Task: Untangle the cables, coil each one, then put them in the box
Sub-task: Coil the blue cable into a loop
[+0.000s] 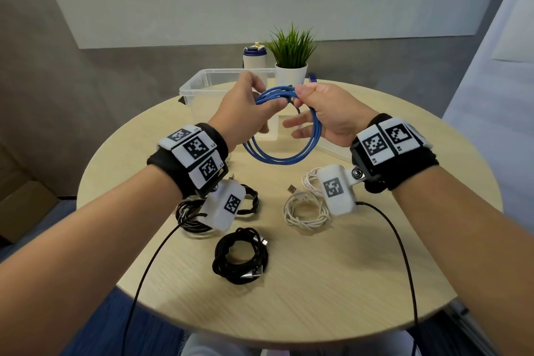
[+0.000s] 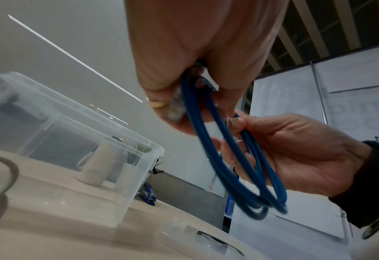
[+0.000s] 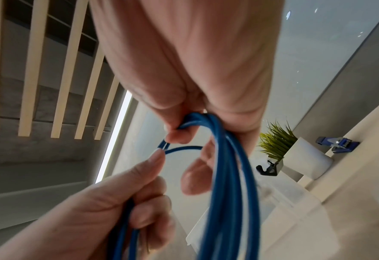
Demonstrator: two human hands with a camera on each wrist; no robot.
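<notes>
Both hands are raised above the round wooden table (image 1: 318, 283), holding the blue cable (image 1: 284, 157) between them as a coil of several loops that hangs down in front of the clear plastic box (image 1: 196, 87). The left hand (image 1: 248, 108) grips the upper left of the coil: thumb and curled fingers close round the bundled strands, and the left wrist view shows a plug end pressed against them, though blur hides detail. The right hand (image 1: 326, 115) holds the upper right of the coil, thumb pressed on top of the strands against the index finger; the lower fingers (image 1: 297, 123) are loosely extended through the loop, not closed. The box stands at the far left of the table, open, just behind the hands; its lid (image 2: 206, 241) lies flat on the table beside it. On the near half of the table lie three coiled cables: a black cable (image 1: 241, 259) in the centre, another black coil (image 1: 190, 215) partly hidden under the left wrist camera, and a white cable (image 1: 306, 211) to the right. A potted plant (image 1: 291, 66) and a white bottle (image 1: 254, 59) stand behind the box.
</notes>
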